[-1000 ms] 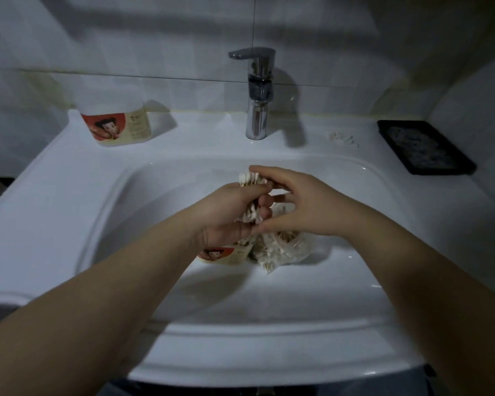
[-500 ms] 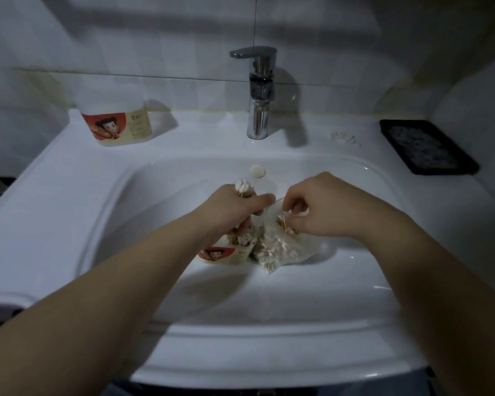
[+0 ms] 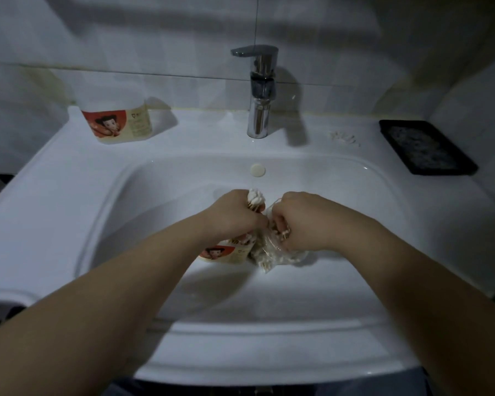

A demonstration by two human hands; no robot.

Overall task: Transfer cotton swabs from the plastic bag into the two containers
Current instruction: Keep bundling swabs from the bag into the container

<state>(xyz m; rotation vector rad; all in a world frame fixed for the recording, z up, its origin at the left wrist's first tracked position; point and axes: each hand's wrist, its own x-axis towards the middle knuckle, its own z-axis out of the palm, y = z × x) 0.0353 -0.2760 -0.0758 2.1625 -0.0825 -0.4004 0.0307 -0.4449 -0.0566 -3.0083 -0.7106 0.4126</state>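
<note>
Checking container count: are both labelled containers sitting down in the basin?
No. One container is in the basin under the left hand; the other container stands on the sink ledge left of the faucet.

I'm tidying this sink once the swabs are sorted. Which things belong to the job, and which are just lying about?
Job:
cotton swabs in the left hand
plastic bag, right hand in it
container in the basin
container on the ledge

Lying about:
faucet
black tray
white bits near the faucet
</note>
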